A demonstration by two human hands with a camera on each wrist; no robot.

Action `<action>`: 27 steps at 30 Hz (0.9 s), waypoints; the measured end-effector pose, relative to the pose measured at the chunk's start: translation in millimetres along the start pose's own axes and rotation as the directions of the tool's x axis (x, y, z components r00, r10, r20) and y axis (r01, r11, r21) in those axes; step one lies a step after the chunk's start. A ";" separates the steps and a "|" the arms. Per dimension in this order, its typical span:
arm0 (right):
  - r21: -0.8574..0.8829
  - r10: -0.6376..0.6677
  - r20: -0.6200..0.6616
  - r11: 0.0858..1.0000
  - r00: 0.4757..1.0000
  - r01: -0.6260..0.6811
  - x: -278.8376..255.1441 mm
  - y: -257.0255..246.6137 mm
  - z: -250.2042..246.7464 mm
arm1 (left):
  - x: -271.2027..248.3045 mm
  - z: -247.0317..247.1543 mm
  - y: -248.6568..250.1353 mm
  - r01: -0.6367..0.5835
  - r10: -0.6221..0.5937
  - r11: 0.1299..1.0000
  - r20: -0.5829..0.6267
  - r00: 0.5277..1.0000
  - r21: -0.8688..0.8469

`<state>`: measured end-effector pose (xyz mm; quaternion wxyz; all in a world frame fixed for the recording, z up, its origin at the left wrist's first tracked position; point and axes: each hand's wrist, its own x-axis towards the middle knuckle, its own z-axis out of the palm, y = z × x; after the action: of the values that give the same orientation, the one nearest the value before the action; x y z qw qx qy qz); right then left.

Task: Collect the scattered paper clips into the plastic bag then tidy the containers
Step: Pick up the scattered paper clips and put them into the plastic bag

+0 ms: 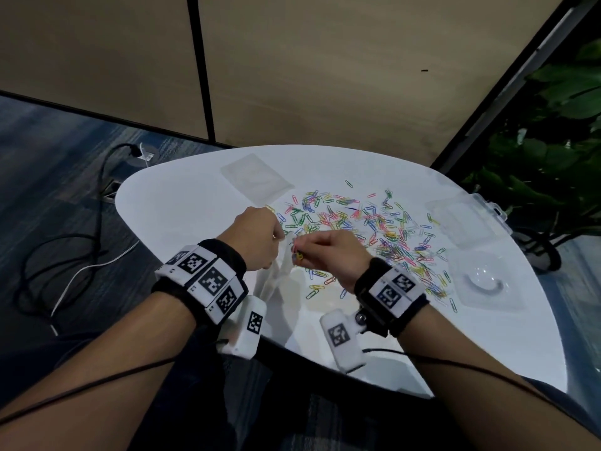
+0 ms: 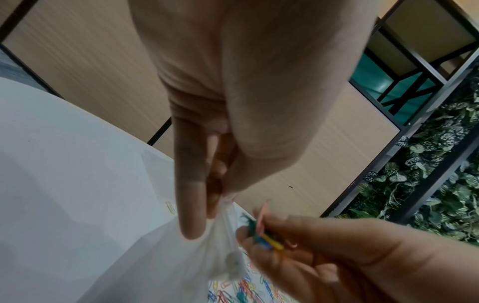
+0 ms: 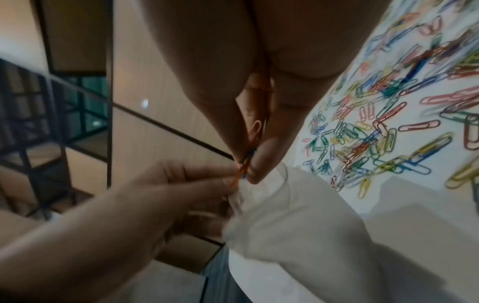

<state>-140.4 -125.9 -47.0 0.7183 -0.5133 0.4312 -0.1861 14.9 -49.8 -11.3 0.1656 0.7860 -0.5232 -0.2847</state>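
Several coloured paper clips (image 1: 367, 222) lie scattered over the middle and right of the white table (image 1: 182, 203). My left hand (image 1: 260, 236) pinches the top edge of a clear plastic bag (image 1: 279, 271), which hangs down to the table; the bag (image 2: 197, 252) shows below my left hand (image 2: 223, 192) in the left wrist view. My right hand (image 1: 312, 249) pinches a small bunch of paper clips (image 1: 297, 255) right at the bag's mouth. In the right wrist view the bunch (image 3: 249, 155) sits between thumb and fingers of the right hand (image 3: 249, 164), above the bag (image 3: 298, 221).
A flat clear lid (image 1: 257, 175) lies at the table's far left. A clear plastic box (image 1: 468, 216) and a clear tray with a round dish (image 1: 487, 281) stand at the right edge. Cables (image 1: 81, 242) run over the floor on the left. Plants (image 1: 553, 141) stand at the right.
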 end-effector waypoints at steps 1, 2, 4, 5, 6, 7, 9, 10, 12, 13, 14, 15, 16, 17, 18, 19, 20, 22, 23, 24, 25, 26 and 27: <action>-0.062 -0.001 -0.011 0.998 1.000 0.000 -0.3 4.6 5.4 | -1.0 0.8 0.4 -0.013 0.013 1.000 0.004 1.000 -0.007; -0.112 -0.009 -0.016 0.994 1.000 0.007 -1.0 8.3 10.0 | -2.4 1.6 1.3 -0.027 0.028 1.000 0.008 1.000 -0.015; -0.192 -0.031 -0.041 0.981 0.999 0.022 0.4 14.6 15.4 | -5.0 3.1 4.0 -0.060 0.060 0.998 0.021 0.998 -0.023; -0.228 -0.035 -0.061 0.974 0.998 0.020 0.1 15.2 18.0 | -5.9 3.8 5.1 -0.073 0.074 0.997 0.030 0.997 -0.023; -0.264 -0.040 -0.080 0.964 0.996 0.017 -0.5 14.5 19.5 | -6.4 4.0 5.9 -0.083 0.083 0.996 0.035 0.996 -0.021; -0.294 -0.047 -0.098 0.956 0.994 0.016 -0.8 14.0 20.5 | -6.3 4.2 6.1 -0.086 0.087 0.996 0.037 0.996 -0.023; -0.363 -0.069 -0.109 0.931 0.992 0.025 -1.4 12.5 22.0 | -5.9 4.1 6.0 -0.082 0.084 0.996 0.036 0.996 -0.030; -0.403 -0.090 -0.102 0.914 0.991 0.042 -0.6 12.8 21.7 | -5.8 4.1 5.6 -0.080 0.081 0.996 0.033 0.996 -0.026; -0.510 -0.126 -0.085 0.858 0.988 0.066 1.2 13.8 21.3 | -6.0 3.8 4.8 -0.079 0.079 0.997 0.025 0.997 -0.012; -0.556 -0.137 -0.076 0.828 0.988 0.072 1.7 14.4 21.4 | -6.2 3.6 4.8 -0.078 0.078 0.997 0.022 0.997 -0.009; -0.575 -0.144 -0.067 0.814 0.987 0.079 1.0 14.2 21.3 | -6.5 3.3 4.8 -0.075 0.075 0.997 0.020 0.997 -0.011; -0.579 -0.150 -0.057 0.810 0.987 0.090 0.1 14.0 21.5 | -6.7 3.1 4.8 -0.070 0.070 0.997 0.016 0.997 -0.017; -0.600 -0.170 -0.045 0.793 0.984 0.110 -0.6 13.6 21.1 | -7.0 3.0 5.1 -0.062 0.062 0.998 0.011 0.998 -0.026; -0.631 -0.202 -0.025 0.763 0.979 0.142 -1.5 12.8 21.0 | -7.2 3.2 5.3 -0.053 0.053 0.998 0.009 0.999 -0.035; -0.681 -0.230 0.013 0.710 0.973 0.177 -3.5 10.5 21.9 | -7.5 3.4 5.8 -0.047 0.047 0.998 0.010 0.999 -0.041; -0.733 -0.246 0.074 0.643 0.967 0.220 -6.1 8.1 22.8 | -7.8 3.7 6.3 -0.043 0.044 0.998 0.014 0.999 -0.043; -0.763 -0.255 0.128 0.593 0.958 0.259 -8.8 5.3 23.7 | -8.4 3.5 6.7 -0.043 0.043 0.998 0.014 0.999 -0.042; -0.719 -0.262 0.164 0.628 0.951 0.297 -7.9 -0.2 20.8 | -8.1 1.0 5.7 -0.033 0.033 0.999 0.004 0.999 -0.033; -0.640 -0.255 0.134 0.716 0.958 0.280 -5.1 -3.9 15.7 | -7.2 -1.4 3.6 -0.018 0.018 1.000 -0.008 1.000 -0.019; -0.554 -0.242 0.085 0.795 0.966 0.248 -1.8 -7.7 7.7 | -6.2 -4.5 0.5 0.003 -0.003 1.000 -0.019 1.000 -0.004; -0.481 -0.228 0.033 0.850 0.973 0.216 1.6 -10.4 -2.9 | -5.1 -7.7 -3.1 0.024 -0.023 1.000 -0.027 0.999 0.009; -0.455 -0.211 -0.018 0.872 0.977 0.180 4.4 -12.0 -16.1 | -3.7 -11.3 -6.9 0.041 -0.041 0.999 -0.033 0.999 0.016; -0.476 -0.183 -0.059 0.869 0.981 0.133 7.7 -10.0 -31.4 | -3.0 -14.9 -10.6 0.057 -0.056 0.998 -0.037 0.998 0.018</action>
<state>-159.8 -153.5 -44.5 0.5320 -0.6952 0.4560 -0.1604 31.0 -43.4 -4.7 0.1594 0.8071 -0.5003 -0.2699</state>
